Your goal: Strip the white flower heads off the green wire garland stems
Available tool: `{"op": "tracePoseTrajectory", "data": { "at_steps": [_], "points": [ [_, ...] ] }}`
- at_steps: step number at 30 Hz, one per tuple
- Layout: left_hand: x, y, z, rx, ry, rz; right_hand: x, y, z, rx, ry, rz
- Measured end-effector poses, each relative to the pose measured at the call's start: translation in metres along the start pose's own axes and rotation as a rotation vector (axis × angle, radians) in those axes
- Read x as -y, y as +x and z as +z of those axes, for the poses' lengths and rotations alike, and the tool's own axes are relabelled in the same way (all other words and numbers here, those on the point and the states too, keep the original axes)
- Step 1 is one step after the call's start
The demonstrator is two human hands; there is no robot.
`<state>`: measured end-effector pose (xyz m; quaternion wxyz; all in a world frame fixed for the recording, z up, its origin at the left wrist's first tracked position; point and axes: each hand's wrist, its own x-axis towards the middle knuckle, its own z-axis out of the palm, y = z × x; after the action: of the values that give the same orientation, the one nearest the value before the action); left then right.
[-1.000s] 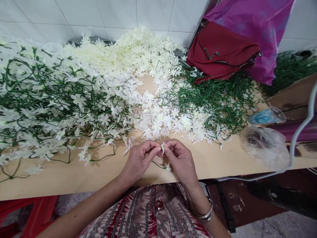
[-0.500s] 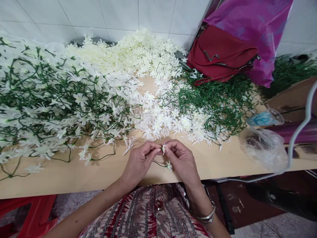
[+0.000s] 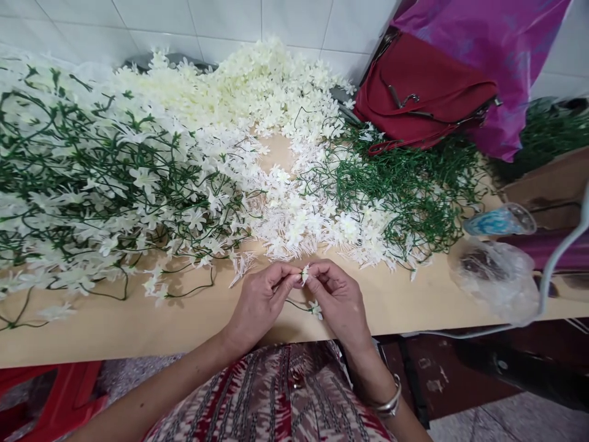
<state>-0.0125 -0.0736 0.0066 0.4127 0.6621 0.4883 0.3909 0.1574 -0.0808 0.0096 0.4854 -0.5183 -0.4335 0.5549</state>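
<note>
Head view: near a pale table's (image 3: 184, 331) front edge, the left hand (image 3: 264, 301) and right hand (image 3: 339, 302) both pinch a small white artificial flower (image 3: 305, 274) between them. A green stem (image 3: 298, 304) with a second flower (image 3: 316, 310) shows just nearer. Seating the first flower on a stem seems the step; the next move likely calls for a small, steady push. Loose white blossoms (image 3: 294, 227) lie beyond.

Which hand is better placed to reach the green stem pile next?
Probably the right hand: the stem pile lies on its side, farther from the left hand. Both hands pinch a white flower.
</note>
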Motion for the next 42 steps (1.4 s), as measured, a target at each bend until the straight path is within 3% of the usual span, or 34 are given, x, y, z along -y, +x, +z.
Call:
{"op": "tracePoseTrajectory", "data": {
  "at_steps": [10,18,28,42],
  "points": [
    [-0.004,-0.001,-0.001,0.021,-0.087,-0.063,-0.003,0.004,-0.008,0.035,0.147,0.101],
    [-0.005,0.0,-0.002,0.046,-0.052,-0.055,0.01,0.017,-0.021,0.213,0.008,0.089],
    [-0.002,0.001,-0.003,0.094,-0.044,-0.038,0.012,0.021,-0.022,0.253,-0.06,0.179],
    [-0.001,0.002,-0.001,0.09,-0.169,-0.059,0.009,0.025,-0.025,0.322,0.023,0.146]
  ]
}}
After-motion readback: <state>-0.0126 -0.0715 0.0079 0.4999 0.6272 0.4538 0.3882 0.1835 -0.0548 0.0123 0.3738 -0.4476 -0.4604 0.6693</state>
